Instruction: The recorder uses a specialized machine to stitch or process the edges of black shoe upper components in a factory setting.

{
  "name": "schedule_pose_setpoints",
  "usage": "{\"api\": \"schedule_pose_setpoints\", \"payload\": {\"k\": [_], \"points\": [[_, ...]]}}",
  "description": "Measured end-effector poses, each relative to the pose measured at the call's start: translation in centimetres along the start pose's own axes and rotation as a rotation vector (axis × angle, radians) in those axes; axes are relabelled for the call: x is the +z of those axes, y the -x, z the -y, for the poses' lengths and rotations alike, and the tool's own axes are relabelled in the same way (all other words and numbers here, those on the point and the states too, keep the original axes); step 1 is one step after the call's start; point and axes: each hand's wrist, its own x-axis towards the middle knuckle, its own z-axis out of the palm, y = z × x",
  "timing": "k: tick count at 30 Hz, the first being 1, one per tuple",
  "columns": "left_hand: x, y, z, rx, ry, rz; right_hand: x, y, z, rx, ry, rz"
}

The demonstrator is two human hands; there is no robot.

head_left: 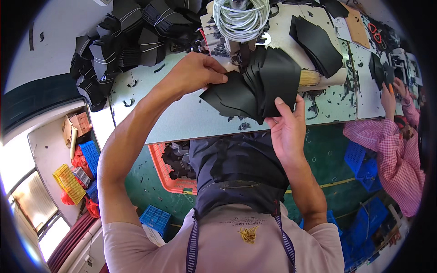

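Note:
In front of me, at the machine, a fanned stack of thin black cut pieces (281,75), like leather or synthetic sheet, is spread over the table edge. My left hand (193,73) is closed in a pinch at the upper left edge of the fanned pieces. At the stack's lower right corner, my right hand (289,129) grips with the thumb on top and fingers beneath. Just beyond the stack stands the machine head (243,52), with a coil of pale wire (241,20) on top; the stack partly hides its lower part.
Tied bundles of black pieces (104,53) pile up at the far left. Another black stack (316,45) lies right of the machine. Dark scraps dot the pale table (168,118). An orange basket (161,175) sits below. At right, a person in a pink checked sleeve (380,136) works.

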Motion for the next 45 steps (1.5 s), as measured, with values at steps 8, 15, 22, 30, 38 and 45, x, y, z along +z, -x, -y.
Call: {"api": "schedule_pose_setpoints", "payload": {"k": [8, 15, 22, 30, 38, 45], "points": [[1.2, -0.3, -1.9, 0.079, -0.100, -0.078, -0.3, -0.3, 0.7, -0.048, -0.005, -0.026], [1.0, 1.2, -1.5, -0.095, -0.046, 0.021, -0.1, -0.1, 0.5, -0.066, -0.046, 0.002], [2.8, -0.6, -1.5, 0.022, 0.085, -0.138, -0.4, 0.1, 1.4, -0.028, -0.030, 0.016], [12.4, 8.6, 2.6, 0.231, 0.277, -0.136, -1.5, 4.2, -2.0, -0.041, 0.366, 0.299], [6.8, 14.9, 6.6, -0.077, 0.161, 0.455, -3.5, 7.0, -0.7, 0.115, 0.718, 0.527], [8.6, 17.3, 5.1, 0.211, -0.277, 0.578, -4.0, 9.2, -0.8, 0.206, 0.981, 1.043]]}}
